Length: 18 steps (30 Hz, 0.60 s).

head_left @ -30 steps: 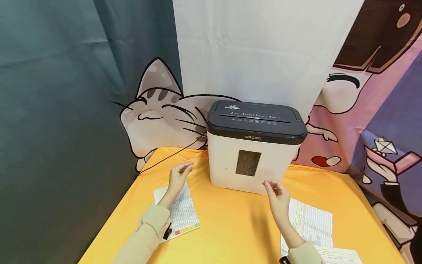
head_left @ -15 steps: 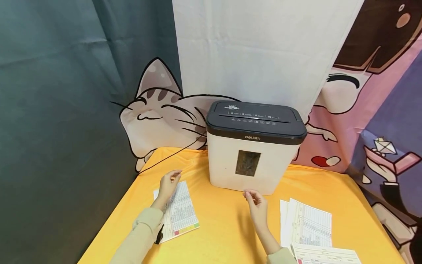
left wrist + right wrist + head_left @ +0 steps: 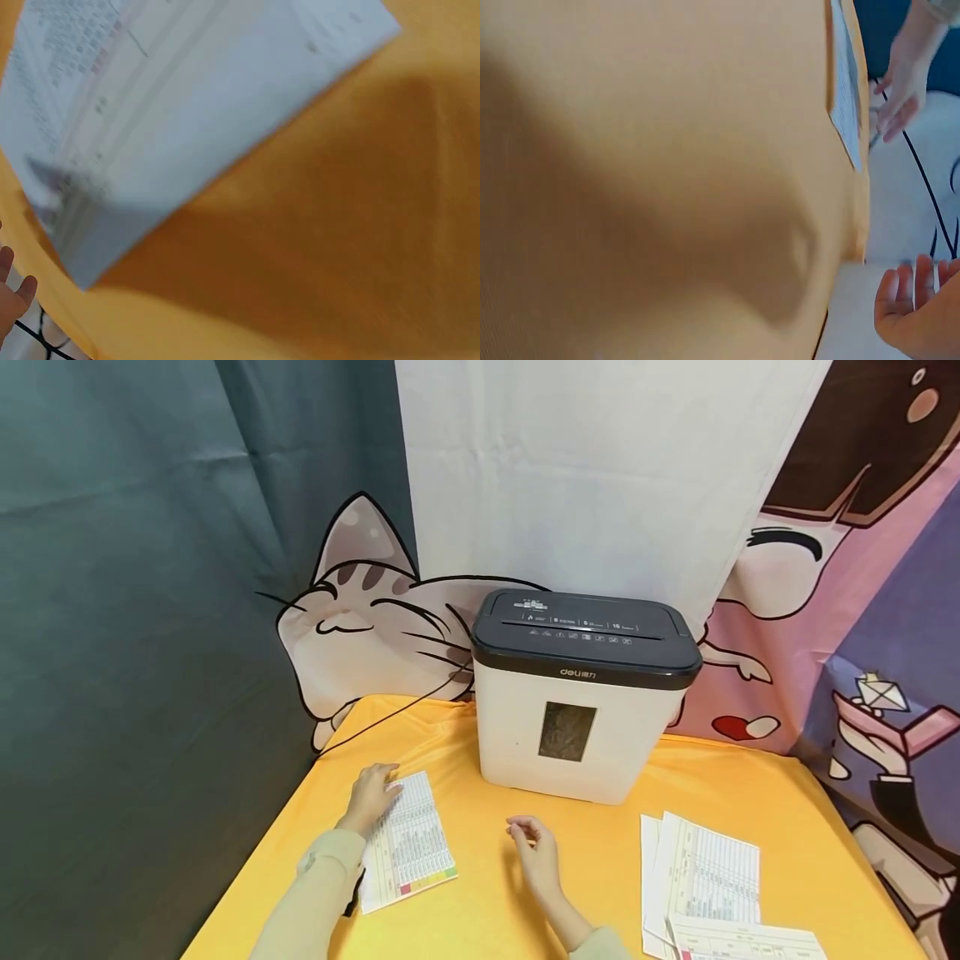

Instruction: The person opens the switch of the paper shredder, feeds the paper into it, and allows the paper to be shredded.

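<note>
My left hand (image 3: pixel 369 800) is over the upper left edge of a stack of printed paper forms (image 3: pixel 417 843), fingers relaxed and apart. Whether it touches the top sheet, I cannot tell. In the left wrist view the paper (image 3: pixel 217 112) fills the upper left, and the fingertips (image 3: pixel 27 291) show at the lower left edge. My right hand (image 3: pixel 540 862) hovers over the yellow cloth between that stack and the shredder, its fingers loosely bent around nothing. The right wrist view has this hand (image 3: pixel 915 315) at lower right. Behind both hands stands a white paper shredder (image 3: pixel 513 727) with a dark lid (image 3: pixel 585 647).
More printed sheets (image 3: pixel 712 877) lie overlapped at the right of the yellow-covered table (image 3: pixel 480 910). A thin black cord (image 3: pixel 390 714) runs left from behind the shredder. Printed curtains (image 3: pixel 622 468) hang behind the table.
My left hand has come down and left toward the stack, its pinched fingers spreading. My right hand has moved left and nearer, away from the right-hand sheets. The shredder has not moved.
</note>
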{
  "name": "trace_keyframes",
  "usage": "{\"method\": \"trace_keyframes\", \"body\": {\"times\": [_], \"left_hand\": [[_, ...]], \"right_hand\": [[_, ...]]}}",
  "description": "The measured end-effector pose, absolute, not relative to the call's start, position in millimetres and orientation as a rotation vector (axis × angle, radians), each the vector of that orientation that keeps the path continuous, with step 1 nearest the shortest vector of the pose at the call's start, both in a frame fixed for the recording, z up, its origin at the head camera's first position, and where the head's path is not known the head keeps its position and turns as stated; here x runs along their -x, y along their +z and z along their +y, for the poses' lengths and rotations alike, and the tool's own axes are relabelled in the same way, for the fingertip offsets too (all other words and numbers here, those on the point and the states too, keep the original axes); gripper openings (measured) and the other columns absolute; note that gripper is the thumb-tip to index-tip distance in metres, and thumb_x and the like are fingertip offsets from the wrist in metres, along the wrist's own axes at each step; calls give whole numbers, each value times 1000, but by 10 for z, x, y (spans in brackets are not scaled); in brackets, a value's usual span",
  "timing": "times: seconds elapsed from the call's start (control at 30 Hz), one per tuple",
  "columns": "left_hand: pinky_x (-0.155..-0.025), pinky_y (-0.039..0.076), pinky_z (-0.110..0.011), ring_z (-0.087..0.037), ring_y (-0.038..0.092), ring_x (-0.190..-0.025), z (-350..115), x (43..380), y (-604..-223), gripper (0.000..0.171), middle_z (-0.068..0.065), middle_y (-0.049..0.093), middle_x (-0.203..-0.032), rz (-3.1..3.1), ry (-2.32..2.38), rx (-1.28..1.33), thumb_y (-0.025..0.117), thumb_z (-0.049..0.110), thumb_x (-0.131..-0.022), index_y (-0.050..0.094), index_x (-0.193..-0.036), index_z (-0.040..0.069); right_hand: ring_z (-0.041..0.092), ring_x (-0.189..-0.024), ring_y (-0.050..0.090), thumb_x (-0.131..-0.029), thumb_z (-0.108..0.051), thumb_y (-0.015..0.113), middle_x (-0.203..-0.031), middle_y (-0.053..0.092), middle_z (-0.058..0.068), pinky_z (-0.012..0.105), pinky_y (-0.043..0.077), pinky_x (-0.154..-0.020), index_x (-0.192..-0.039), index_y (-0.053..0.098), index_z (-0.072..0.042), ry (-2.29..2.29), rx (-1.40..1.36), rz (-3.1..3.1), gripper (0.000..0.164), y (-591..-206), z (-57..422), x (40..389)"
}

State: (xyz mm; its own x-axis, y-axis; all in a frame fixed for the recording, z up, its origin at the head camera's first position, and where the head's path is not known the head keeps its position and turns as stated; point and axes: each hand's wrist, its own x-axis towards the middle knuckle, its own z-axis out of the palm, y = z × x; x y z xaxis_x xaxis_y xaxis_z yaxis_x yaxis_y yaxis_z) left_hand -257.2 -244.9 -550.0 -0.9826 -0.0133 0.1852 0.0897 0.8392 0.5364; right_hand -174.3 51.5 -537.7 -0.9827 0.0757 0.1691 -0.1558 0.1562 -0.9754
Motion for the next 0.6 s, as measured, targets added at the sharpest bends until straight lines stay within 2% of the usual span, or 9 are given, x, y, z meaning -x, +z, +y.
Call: {"method": "trace_keyframes", "body": {"times": [0.13,0.33,0.6], "left_hand": [[-90,42,-58,-41,52,-109,-2487,2553,-5527,47,-22,59,-119,-2936,-695,39,71,16,-83,58,-125,0],[-87,40,-60,-42,48,-111,-2461,2527,-5530,45,-22,56,-118,-3033,-594,44,70,21,-84,60,-124,2],[-87,38,-58,-38,48,-111,-2418,2507,-5541,41,-19,58,-116,-3068,-555,-53,76,18,-78,65,-115,5]], "right_hand": [[14,-80,60,-93,-5,56,-93,66,21,17,48,-68,-100,64,6,1948,-97,-2315,16,-5420,377,1669],[8,-83,53,-92,-4,55,-96,62,20,18,46,-70,-107,60,8,2043,-195,-2383,20,-5448,272,1583],[6,-82,52,-91,-1,56,-96,62,21,17,44,-70,-106,59,10,2071,-229,-2411,19,-5438,265,1552]]}}
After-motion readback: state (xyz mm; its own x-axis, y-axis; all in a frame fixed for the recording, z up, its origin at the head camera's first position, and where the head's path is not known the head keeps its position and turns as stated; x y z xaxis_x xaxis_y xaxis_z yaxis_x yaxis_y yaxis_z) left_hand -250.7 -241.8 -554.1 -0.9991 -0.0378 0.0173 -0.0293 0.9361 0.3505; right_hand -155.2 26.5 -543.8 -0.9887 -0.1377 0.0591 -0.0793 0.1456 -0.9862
